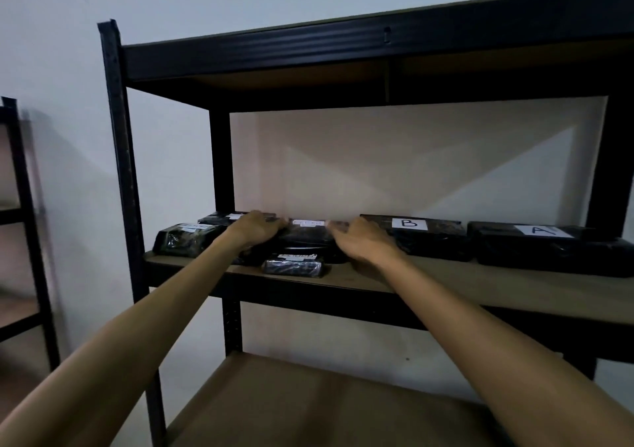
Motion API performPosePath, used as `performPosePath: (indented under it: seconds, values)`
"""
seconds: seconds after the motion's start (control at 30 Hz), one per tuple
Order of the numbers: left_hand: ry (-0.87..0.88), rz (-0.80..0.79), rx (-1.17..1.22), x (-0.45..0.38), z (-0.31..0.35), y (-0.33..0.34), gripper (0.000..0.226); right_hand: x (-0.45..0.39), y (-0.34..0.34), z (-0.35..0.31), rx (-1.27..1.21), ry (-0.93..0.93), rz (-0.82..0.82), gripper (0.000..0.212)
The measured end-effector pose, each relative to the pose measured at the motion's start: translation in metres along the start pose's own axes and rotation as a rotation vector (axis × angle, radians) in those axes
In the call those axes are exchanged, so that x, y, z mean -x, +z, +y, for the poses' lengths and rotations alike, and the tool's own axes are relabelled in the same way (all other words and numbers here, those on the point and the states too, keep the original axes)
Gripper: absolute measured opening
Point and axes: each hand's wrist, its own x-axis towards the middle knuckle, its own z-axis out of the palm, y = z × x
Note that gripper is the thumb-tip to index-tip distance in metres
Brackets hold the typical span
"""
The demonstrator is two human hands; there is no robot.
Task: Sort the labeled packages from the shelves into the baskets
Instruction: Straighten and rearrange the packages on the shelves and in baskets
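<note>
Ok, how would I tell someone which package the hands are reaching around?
Find the black metal shelf unit and its middle board, where black-wrapped packages lie in a row. The package sits between the left hand and right hand, left of the B package. Its white label is blurred, not a bold letter.

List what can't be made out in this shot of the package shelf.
Head view:
- Middle package: label too blurred to read; both ends covered by the left hand and right hand.
- Each hand's grip: fingertips motion-blurred, so holding or only touching is unclear.
- Small front package and left packages: labels too small to read.
- Package A: right end cut off by the frame edge.
- Baskets: out of frame.
</note>
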Motion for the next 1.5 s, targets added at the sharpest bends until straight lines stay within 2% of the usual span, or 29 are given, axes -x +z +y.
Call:
performPosePath:
  seconds: [0.13,0.2,0.37,0.6,0.73,0.83,0.93,1.13,1.5]
  values:
    - [0.115,0.245,0.196,0.011,0.002,0.003,0.049,0.011,0.005,-0.009,-0.104,0.002,0.179,0.056]
    - [0.187,0.336,0.344,0.027,0.009,0.004,0.05,0.017,0.002,-0.01,-0.196,-0.033,0.263,0.055]
    - [0.317,0.445,0.557,0.057,0.024,0.01,0.048,0.047,-0.016,0.0,-0.35,-0.135,0.414,0.061]
    - [0.377,0.412,0.614,0.079,0.044,0.02,0.051,0.082,-0.035,0.02,-0.371,-0.134,0.477,0.062]
    - [0.388,0.398,0.619,0.094,0.063,0.021,0.05,0.094,-0.052,0.029,-0.492,-0.089,0.459,0.053]
    - [0.368,0.397,0.633,0.11,0.081,0.027,0.069,0.106,-0.065,0.043,-0.592,-0.031,0.431,0.045]
    - [0.303,0.439,0.608,0.126,0.104,0.04,0.089,0.123,-0.071,0.059,-0.59,-0.03,0.452,0.045]
    - [0.318,0.397,0.641,0.161,0.146,0.072,0.077,0.163,-0.08,0.107,-0.642,0.012,0.525,0.045]
    - [0.356,0.286,0.677,0.269,0.212,0.119,0.076,0.274,-0.132,0.19,-0.646,0.127,0.533,0.051]
